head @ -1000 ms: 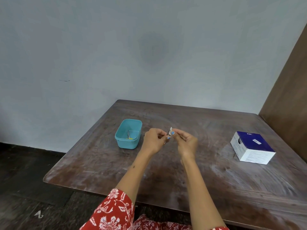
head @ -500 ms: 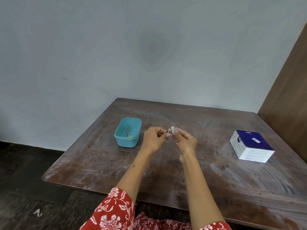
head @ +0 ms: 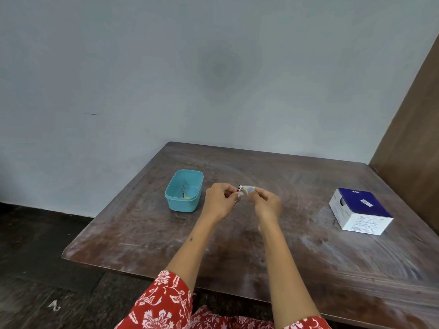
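Above the middle of the wooden table [head: 237,245], both hands met in the air, clear of the surface. The left hand [head: 219,200] pinched what looked like a small metal nail clipper [head: 240,187] with curled fingers and thumb. The right hand [head: 266,205] pinched a small white wipe [head: 250,189] against the clipper's far end. Both grips were narrow fingertip holds, not full fists, and that was probably the main weakness. The clipper was smooth metal held by only a short part of its length, so a firm rub from the wipe could have twisted it out of the left fingers. It would then have dropped onto the table and perhaps skidded toward the near edge and the floor. The wipe was thin and mostly hidden between the right fingertips, so it could have slipped off or bunched up, leaving bare fingertips to slide along the metal edge. Whether the clipper's lever was raised or folded could not be told at this size; if raised, it might have snagged the wipe. 1 teal container [head: 183,205] stood just left of the hands with a metal tool [head: 183,191] inside, close enough that a sideways jerk of the left elbow might have nudged it. 1 blue-and-white box [head: 361,212] lay well apart on the right and seemed out of harm's way.
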### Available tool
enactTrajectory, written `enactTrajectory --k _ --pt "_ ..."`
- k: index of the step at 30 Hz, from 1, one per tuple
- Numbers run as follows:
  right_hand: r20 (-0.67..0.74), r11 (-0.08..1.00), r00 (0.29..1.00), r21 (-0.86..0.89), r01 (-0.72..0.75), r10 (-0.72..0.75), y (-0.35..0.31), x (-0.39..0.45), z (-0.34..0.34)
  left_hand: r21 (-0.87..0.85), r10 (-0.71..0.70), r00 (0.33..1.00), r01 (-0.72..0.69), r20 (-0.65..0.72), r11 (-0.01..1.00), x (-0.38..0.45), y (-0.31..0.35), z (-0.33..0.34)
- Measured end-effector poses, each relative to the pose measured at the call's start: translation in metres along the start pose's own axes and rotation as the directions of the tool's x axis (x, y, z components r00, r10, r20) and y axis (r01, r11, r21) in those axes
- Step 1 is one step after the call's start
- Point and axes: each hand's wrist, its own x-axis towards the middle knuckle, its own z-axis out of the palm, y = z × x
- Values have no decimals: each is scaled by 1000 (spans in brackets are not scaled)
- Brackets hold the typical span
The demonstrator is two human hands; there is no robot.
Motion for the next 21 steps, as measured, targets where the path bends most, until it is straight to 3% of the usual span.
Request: enactTrajectory --k 5,15,21 --pt "64 986 994 -132 97 -90 -3 0 3 19 9 1000 -9 7 1000 0 1 2" --pt "148 993 988 98 -64 49 -11 -10 3 -20 -29 999 30 23 999 2 1 -1" --pt "186 993 980 83 -83 66 -6 -7 -8 -116 -81 988 96 130 989 4 -2 -4"
